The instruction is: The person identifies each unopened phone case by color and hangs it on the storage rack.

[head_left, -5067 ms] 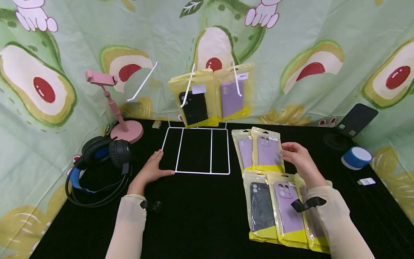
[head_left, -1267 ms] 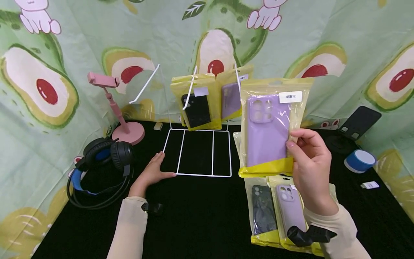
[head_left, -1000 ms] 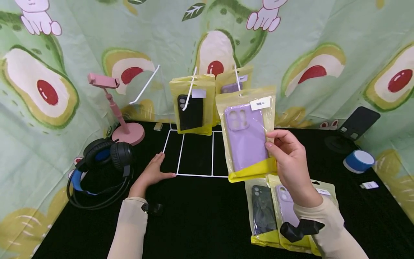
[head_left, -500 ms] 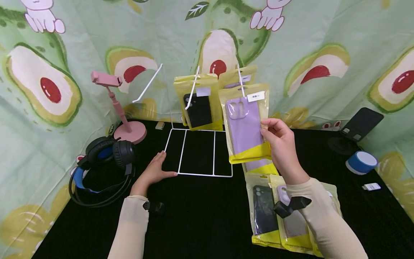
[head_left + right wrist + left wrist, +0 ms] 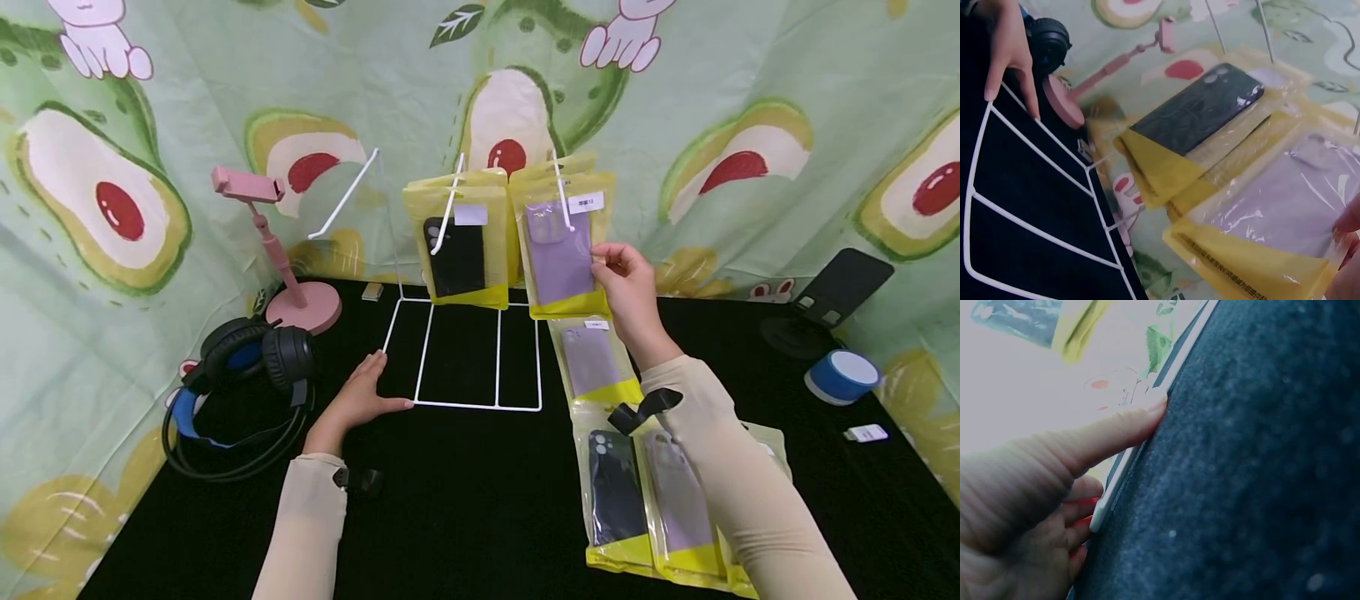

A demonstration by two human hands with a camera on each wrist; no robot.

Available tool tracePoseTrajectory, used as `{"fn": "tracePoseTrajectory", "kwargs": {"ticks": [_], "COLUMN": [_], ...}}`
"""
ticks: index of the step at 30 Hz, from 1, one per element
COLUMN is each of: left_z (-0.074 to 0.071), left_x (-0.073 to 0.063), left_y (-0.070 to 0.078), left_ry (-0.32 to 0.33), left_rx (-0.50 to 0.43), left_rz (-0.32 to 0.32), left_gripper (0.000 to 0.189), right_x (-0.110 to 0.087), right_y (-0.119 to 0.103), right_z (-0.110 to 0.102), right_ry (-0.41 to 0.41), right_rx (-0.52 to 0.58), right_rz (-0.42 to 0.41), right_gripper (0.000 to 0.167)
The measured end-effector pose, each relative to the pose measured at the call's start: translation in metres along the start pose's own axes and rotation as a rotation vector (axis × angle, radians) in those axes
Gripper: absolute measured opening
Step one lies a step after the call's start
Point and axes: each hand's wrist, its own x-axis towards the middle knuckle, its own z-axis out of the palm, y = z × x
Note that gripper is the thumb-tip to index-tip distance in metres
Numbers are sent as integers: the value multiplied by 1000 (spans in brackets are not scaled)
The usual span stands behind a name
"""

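My right hand (image 5: 628,287) pinches the right edge of a bagged purple phone case (image 5: 558,262). The bag hangs on the right prong of a white wire display rack (image 5: 480,405), in front of another yellow bag. In the right wrist view the purple case (image 5: 1297,194) shows through the clear bag, thumb at its edge. On the middle prong hang bags with a black phone case (image 5: 459,258) in front. My left hand (image 5: 360,396) rests on the rack's front left base corner, fingers spread; the left wrist view shows the thumb (image 5: 1129,428) against the white wire.
Below the rack's right side lie a bagged purple case (image 5: 588,358) and a row of several more bags (image 5: 615,492). The left prong (image 5: 345,196) carries nothing. Headphones (image 5: 255,367) and a pink stand (image 5: 303,307) are left; a black stand (image 5: 840,287) and blue round object (image 5: 842,377) are right.
My right hand took the purple case bag from the table, lifted it leftward onto the right prong and slid it back along the prong. The left hand has stayed on the rack base.
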Motion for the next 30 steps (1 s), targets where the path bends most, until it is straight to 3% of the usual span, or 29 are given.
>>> {"fn": "tracePoseTrajectory", "kwargs": {"ticks": [7, 15, 30], "left_z": [3, 2, 3], "left_x": [1, 2, 2], "left_y": [-2, -2, -2], "left_ry": [-5, -11, -9], "left_rx": [3, -11, -3], "left_rz": [-4, -7, 6], "left_gripper": [101, 102, 102], "right_x": [-1, -10, -30], "right_y": [11, 22, 46], "right_z": [-10, -38, -81], "right_ry": [5, 29, 19], "right_rx": [-21, 81, 39], "right_rz": [23, 90, 225], "right_gripper": [14, 11, 8]}}
